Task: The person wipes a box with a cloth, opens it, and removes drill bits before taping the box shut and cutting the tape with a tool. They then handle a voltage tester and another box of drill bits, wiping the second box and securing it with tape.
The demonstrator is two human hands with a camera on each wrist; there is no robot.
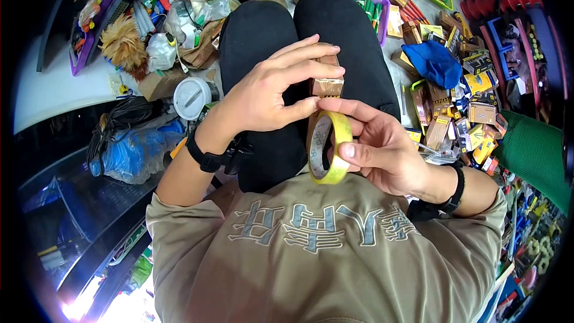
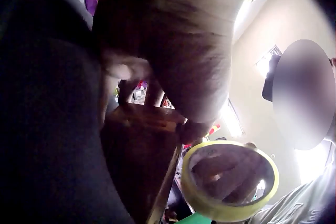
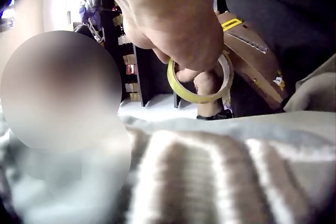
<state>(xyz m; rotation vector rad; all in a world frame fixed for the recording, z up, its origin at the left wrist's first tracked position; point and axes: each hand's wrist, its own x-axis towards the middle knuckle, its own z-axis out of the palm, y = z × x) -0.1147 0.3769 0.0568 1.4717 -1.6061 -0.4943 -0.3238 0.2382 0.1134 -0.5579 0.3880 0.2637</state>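
Observation:
A brown cardboard box [image 1: 327, 87] stands between the person's thighs, partly covered by the hands. The left hand [image 1: 263, 90] grips it, fingers reaching over its far part and thumb on the near side. A roll of yellowish clear tape [image 1: 342, 134] is pinched in the right hand [image 1: 385, 152], thumb on its outer side. The right index fingertip meets the left thumb tip at the box. In the left wrist view the box [image 2: 139, 153] looks dark beside the tape roll [image 2: 226, 213]. The right wrist view has the box [image 3: 252, 58] with a yellow label behind the roll [image 3: 197, 98].
Many small boxes [image 1: 439, 128] and a blue cloth [image 1: 433, 63] lie at the right. A purple basket [image 1: 385, 24] holds green pens. At the left are a white round tub [image 1: 192, 97], a blue plastic-wrapped bundle [image 1: 134, 152] and a tan brush head [image 1: 122, 45].

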